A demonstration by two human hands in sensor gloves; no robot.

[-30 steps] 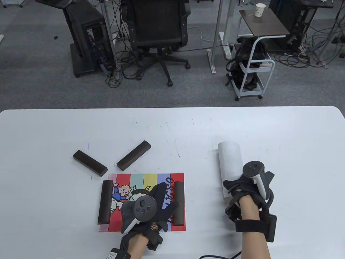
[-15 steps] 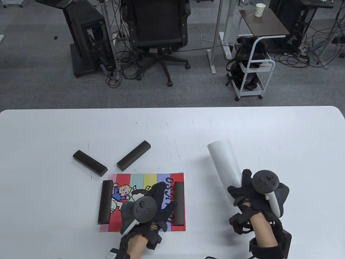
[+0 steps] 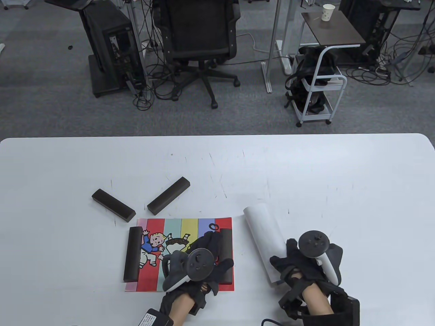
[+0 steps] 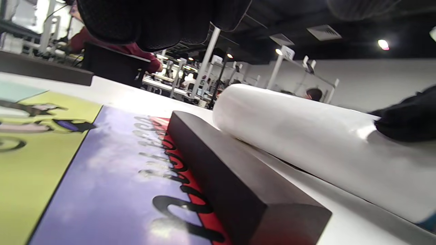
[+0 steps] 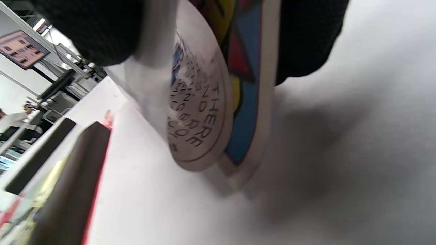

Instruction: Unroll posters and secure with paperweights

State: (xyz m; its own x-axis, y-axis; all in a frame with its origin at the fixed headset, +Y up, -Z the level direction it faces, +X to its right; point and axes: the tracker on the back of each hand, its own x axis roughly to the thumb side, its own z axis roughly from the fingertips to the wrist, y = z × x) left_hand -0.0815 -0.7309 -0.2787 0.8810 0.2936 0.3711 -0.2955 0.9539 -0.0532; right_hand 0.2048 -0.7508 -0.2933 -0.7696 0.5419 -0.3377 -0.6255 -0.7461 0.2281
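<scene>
White table (image 3: pixel 306 163) carries everything. Flat colourful striped cartoon poster (image 3: pixel 173 231) lies near my edge, one dark rectangular block paperweight (image 3: pixel 132 254) on its left edge, another (image 4: pixel 224 170) on its right edge. Rolled white paper poster (image 3: pixel 263 237) sits just right of it, angled, near end in my right hand (image 3: pixel 306 263), fingers (image 5: pixel 102 30) wrapped around the roll. My left hand (image 3: pixel 204 261) rests over the right paperweight; can't tell whether those fingers grip. Two spare dark block paperweights (image 3: pixel 114 205) (image 3: pixel 168 195) lie beyond the flat poster.
</scene>
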